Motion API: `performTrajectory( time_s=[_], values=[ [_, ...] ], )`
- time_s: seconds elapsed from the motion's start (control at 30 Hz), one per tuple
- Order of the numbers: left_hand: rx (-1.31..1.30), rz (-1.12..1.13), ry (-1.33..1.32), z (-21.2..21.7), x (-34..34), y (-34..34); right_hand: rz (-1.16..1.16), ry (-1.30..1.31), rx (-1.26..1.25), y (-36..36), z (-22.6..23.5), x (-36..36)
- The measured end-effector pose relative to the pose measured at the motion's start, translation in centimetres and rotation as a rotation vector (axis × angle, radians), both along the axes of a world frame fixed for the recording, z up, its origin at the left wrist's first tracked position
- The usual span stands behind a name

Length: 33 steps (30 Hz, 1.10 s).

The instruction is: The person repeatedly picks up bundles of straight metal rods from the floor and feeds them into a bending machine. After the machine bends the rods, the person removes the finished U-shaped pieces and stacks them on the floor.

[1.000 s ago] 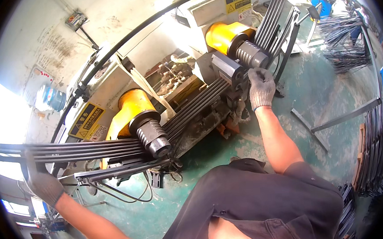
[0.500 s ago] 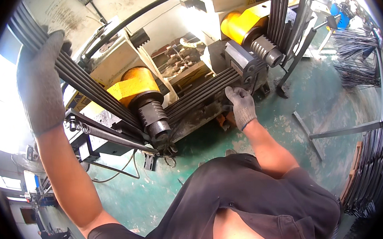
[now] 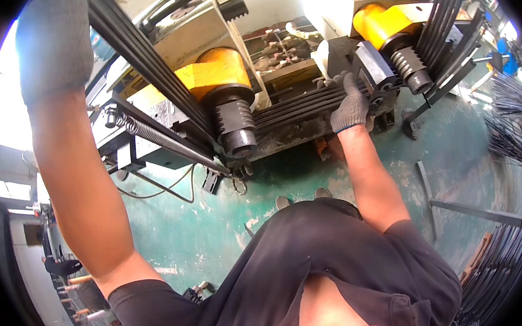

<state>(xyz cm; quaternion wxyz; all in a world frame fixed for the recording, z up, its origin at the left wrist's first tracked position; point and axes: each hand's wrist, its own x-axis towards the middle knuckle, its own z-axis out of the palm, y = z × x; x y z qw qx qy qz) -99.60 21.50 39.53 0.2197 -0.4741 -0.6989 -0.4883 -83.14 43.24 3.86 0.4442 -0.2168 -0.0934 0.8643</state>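
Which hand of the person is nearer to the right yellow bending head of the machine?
Right. The right hand, gloved, grips the dark rod bundle just left of and below the right yellow bending head. The left hand is far off at the upper left, on the raised rods.

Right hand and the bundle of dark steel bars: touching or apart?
Touching. The head view shows the gloved right hand with fingers curled over the bars.

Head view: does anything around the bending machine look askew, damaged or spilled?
Nothing stands out. The bundle of dark rods lies across the machine between the yellow rollers, with the gloved right hand on its middle and the gloved left hand raised at its upturned end.
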Motion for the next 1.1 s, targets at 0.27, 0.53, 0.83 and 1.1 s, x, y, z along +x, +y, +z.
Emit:
performTrajectory(
  time_s=[0.27, 0.53, 0.83, 1.1],
  values=[
    [0.039, 0.060, -0.009, 0.1, -0.1, 0.5, -0.027, 0.004, 0.020, 0.5, -0.7, -0.2],
    [0.060, 0.121, -0.009, 0.1, 0.3, -0.1, -0.014, 0.007, 0.029, 0.1, -0.6, -0.5],
    [0.073, 0.159, -0.003, 0.2, 0.7, -0.1, 0.003, 0.012, 0.012, 0.4, -1.1, -0.2],
    [0.061, 0.239, -0.001, 0.0, 2.2, -1.3, 0.008, -0.032, -0.025, -0.1, -0.3, -0.3]
  ],
)
